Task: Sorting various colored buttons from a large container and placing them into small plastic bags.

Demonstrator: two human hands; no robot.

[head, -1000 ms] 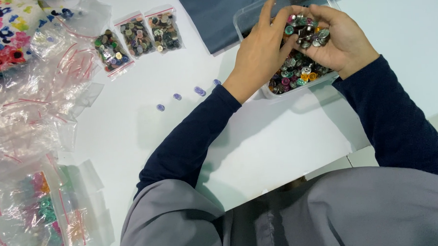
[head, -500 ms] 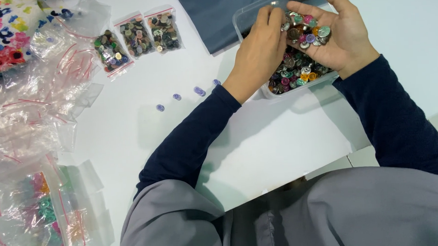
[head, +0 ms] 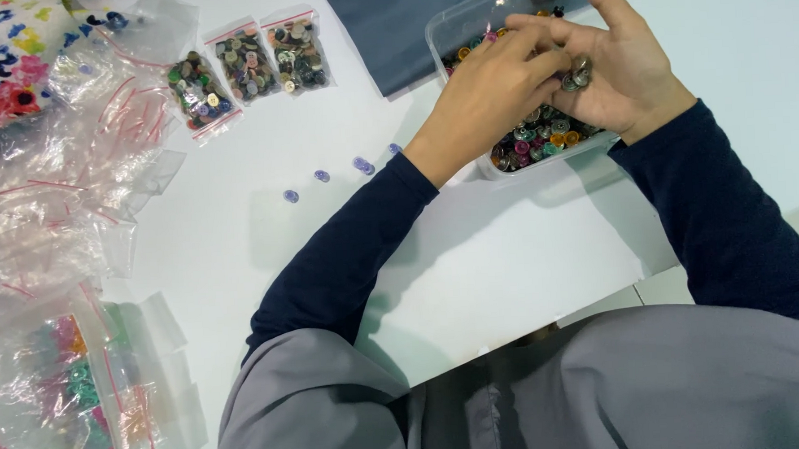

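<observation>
Since the frame half a second ago, both hands have drawn closer together above the container, and the left fingertips now meet the right palm instead of hovering by the tub's far rim.

Left hand [head: 492, 90]: fingers bent, tips pinched toward the small cluster of buttons [head: 578, 71] lying in the right hand; whether it actually grips one cannot be told.
Right hand [head: 622, 67]: palm up and cupped, fingers loosely curled, holding that cluster of dark and metallic buttons.

Both hands sit over the clear plastic container [head: 445, 36], which holds a heap of mixed coloured buttons and rests on the white table [head: 509, 256], its far end lying on a dark blue cloth [head: 391, 27].

Four small purple buttons [head: 322, 176] lie in a loose row on the table, left of the left forearm. Beyond them, three filled zip bags of buttons [head: 247, 60] lie side by side. Pile of empty clear zip bags [head: 48, 204] at far left.
</observation>
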